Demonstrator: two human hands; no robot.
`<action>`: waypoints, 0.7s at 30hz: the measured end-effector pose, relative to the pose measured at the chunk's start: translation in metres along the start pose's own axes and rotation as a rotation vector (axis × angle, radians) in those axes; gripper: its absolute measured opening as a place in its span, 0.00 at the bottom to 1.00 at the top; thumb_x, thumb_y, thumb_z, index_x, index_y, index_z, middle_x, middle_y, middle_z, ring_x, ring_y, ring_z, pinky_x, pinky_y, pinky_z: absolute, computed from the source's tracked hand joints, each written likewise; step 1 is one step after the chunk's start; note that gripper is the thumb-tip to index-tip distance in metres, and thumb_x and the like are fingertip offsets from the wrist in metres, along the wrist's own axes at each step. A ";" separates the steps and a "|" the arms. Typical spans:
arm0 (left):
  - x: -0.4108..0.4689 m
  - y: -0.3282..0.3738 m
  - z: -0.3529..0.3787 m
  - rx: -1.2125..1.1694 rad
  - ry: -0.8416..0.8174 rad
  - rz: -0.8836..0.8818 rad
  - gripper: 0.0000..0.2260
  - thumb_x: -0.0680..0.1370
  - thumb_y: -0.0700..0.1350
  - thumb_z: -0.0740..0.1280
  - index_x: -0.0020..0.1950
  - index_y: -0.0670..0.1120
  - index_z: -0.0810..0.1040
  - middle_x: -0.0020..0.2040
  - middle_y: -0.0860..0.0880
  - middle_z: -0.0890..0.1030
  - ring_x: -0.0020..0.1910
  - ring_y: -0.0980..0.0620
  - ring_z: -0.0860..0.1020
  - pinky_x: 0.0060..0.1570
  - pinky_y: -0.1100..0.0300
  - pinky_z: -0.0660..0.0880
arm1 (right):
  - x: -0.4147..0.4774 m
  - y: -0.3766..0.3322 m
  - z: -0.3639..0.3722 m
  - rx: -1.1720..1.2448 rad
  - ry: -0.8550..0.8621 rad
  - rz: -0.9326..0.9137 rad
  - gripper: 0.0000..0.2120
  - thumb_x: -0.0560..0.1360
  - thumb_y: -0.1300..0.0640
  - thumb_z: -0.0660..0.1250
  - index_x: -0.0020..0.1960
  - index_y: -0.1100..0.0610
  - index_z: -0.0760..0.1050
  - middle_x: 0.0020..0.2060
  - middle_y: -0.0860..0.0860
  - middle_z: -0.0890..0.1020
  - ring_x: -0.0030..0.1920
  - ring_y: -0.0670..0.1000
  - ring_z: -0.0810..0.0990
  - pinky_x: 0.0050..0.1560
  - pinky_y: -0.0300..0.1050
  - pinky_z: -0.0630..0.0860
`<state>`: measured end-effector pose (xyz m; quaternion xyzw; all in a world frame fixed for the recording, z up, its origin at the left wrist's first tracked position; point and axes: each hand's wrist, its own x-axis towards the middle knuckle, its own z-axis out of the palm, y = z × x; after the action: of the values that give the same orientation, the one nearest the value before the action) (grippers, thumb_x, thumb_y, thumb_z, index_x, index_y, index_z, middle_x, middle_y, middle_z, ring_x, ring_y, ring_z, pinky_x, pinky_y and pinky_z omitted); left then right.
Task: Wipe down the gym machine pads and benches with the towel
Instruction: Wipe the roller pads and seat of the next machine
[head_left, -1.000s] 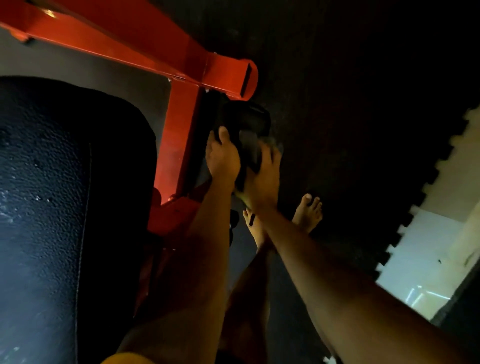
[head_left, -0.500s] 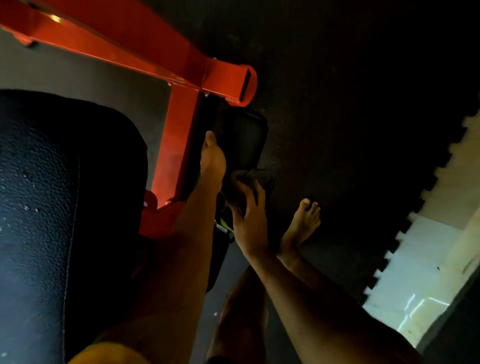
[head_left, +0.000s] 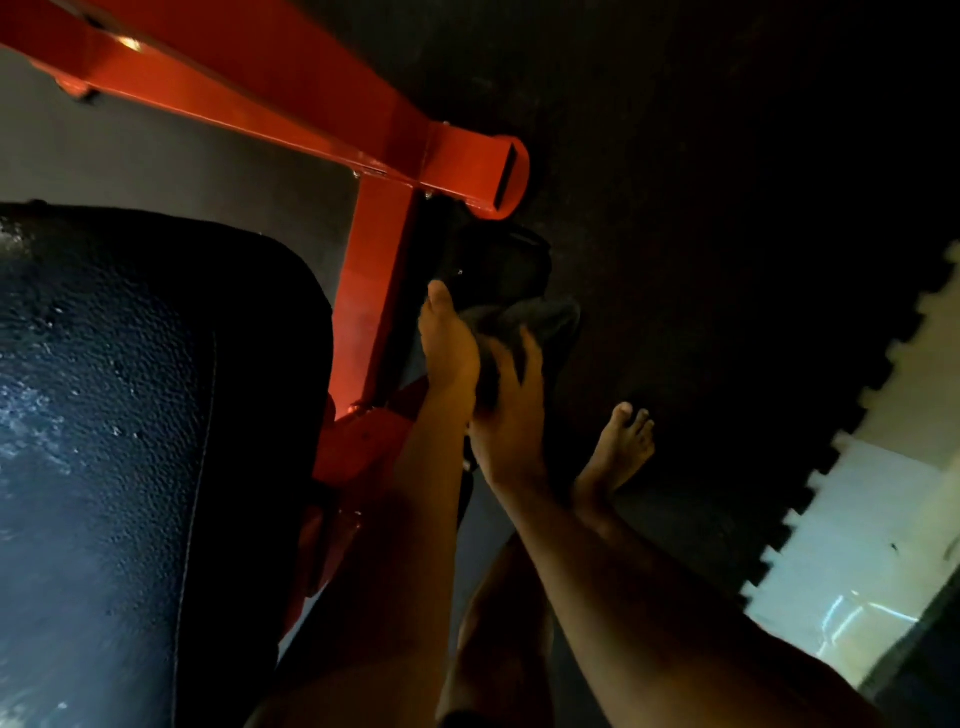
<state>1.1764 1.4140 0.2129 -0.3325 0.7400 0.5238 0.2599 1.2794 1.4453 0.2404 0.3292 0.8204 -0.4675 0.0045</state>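
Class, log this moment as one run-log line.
stage: wiping small pad | right hand: holds towel against pad | left hand: at pad's edge, fingers hidden | large pad: beside left arm

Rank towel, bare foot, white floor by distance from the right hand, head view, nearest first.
1. towel: gripped by the right hand, touching.
2. bare foot: just right of the hand, on the dark mat.
3. white floor: far right, past the mat's toothed edge.

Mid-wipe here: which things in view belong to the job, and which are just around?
Job: towel, right hand holding it, left hand at the small pad, large pad.
Around: red frame, bare foot, floor mat, tile floor.
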 end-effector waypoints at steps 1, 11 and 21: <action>0.002 0.008 -0.002 0.016 -0.024 -0.036 0.51 0.64 0.84 0.54 0.75 0.50 0.73 0.70 0.46 0.78 0.69 0.46 0.76 0.70 0.45 0.72 | -0.015 0.004 0.001 0.012 -0.055 0.015 0.22 0.80 0.46 0.69 0.71 0.49 0.73 0.76 0.54 0.67 0.74 0.60 0.70 0.66 0.63 0.76; -0.046 0.029 0.021 0.225 0.090 0.098 0.46 0.73 0.75 0.49 0.80 0.44 0.65 0.78 0.42 0.68 0.78 0.43 0.65 0.76 0.42 0.62 | 0.104 -0.012 -0.013 0.138 0.151 0.226 0.22 0.78 0.50 0.72 0.70 0.53 0.75 0.75 0.52 0.69 0.71 0.59 0.73 0.62 0.61 0.78; -0.019 0.017 0.012 0.065 0.053 0.067 0.47 0.68 0.81 0.51 0.75 0.50 0.73 0.70 0.47 0.77 0.70 0.48 0.75 0.72 0.45 0.71 | -0.023 0.011 0.005 0.060 -0.011 0.070 0.21 0.79 0.42 0.69 0.69 0.47 0.72 0.72 0.46 0.65 0.66 0.56 0.77 0.61 0.61 0.79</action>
<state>1.1759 1.4335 0.2334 -0.3127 0.7739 0.4988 0.2334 1.3019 1.4326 0.2360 0.3550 0.7941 -0.4931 0.0157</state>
